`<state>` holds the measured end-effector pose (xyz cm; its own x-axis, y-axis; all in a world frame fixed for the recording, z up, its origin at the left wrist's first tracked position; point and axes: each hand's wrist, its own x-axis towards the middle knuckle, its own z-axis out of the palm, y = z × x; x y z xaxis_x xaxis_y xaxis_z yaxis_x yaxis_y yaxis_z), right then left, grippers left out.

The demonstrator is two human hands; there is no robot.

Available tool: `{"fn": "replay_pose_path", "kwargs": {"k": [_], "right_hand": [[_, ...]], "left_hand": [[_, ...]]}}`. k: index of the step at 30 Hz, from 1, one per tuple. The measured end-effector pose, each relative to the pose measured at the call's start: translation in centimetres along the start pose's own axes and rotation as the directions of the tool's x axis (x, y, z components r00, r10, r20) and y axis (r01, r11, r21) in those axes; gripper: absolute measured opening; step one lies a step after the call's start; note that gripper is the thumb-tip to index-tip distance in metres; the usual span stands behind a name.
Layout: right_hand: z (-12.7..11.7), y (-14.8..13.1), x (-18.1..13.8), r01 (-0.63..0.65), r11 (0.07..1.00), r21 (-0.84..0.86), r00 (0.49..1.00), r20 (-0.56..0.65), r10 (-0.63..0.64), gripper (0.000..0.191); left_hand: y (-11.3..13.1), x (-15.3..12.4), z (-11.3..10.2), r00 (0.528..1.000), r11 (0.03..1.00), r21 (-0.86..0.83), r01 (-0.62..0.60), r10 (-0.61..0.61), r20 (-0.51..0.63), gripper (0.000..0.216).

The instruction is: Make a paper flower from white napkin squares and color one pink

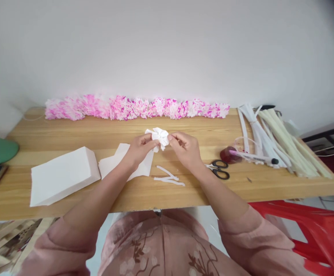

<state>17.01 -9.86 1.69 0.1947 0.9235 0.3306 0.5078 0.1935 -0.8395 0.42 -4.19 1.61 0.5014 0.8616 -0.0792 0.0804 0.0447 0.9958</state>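
Between my hands, above the middle of the table, is a white crumpled paper flower (161, 137) with ruffled folds. My left hand (142, 148) pinches its left side between thumb and fingers. On the other side, my right hand (185, 148) has thumb and forefinger closed on the flower's edge. Loose white paper sheets (143, 167) lie partly under my left forearm. Below the hands are a few thin white strips (168, 179). Scissors with black handles (220, 169) rest just right of my right wrist.
A thick stack of white paper (61, 174) sits at left. Along the wall runs a row of pink-and-white paper flowers (132, 109). To the right are a bottle of dark red liquid (230, 155), white strips (254, 126) and cream strips (292, 142). A red plastic stool (313, 230) stands below.
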Motion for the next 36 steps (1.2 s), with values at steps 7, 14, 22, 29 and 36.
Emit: {"fn": "replay_pose_path", "kwargs": {"k": [7,14,22,29,36], "right_hand": [[-0.27,0.41,0.43,-0.209,0.958,0.197,0.973,0.137,0.184,0.036],[-0.05,-0.08,0.23,-0.085,0.996,0.034,0.987,0.137,0.080,0.038],[0.19,0.06,0.04,-0.014,1.000,-0.019,0.997,0.077,0.016,0.033],[0.55,0.19,-0.03,-0.034,0.999,-0.004,0.998,0.060,0.035,0.019],[0.37,0.47,0.10,-0.028,1.000,0.002,0.999,0.041,0.028,0.025]], "left_hand": [[0.07,0.10,-0.52,1.000,0.998,0.056,-0.019,0.020,-0.014,0.021],[0.04,0.11,-0.39,0.998,0.994,0.095,-0.048,0.052,-0.039,0.022],[0.62,-0.11,-0.17,1.000,0.998,0.058,-0.028,0.028,0.010,0.040],[0.07,-0.02,0.38,1.000,0.995,0.102,-0.003,0.001,0.022,0.038],[-0.26,0.23,-0.05,1.000,0.999,0.039,-0.016,0.016,0.000,0.024]]}}
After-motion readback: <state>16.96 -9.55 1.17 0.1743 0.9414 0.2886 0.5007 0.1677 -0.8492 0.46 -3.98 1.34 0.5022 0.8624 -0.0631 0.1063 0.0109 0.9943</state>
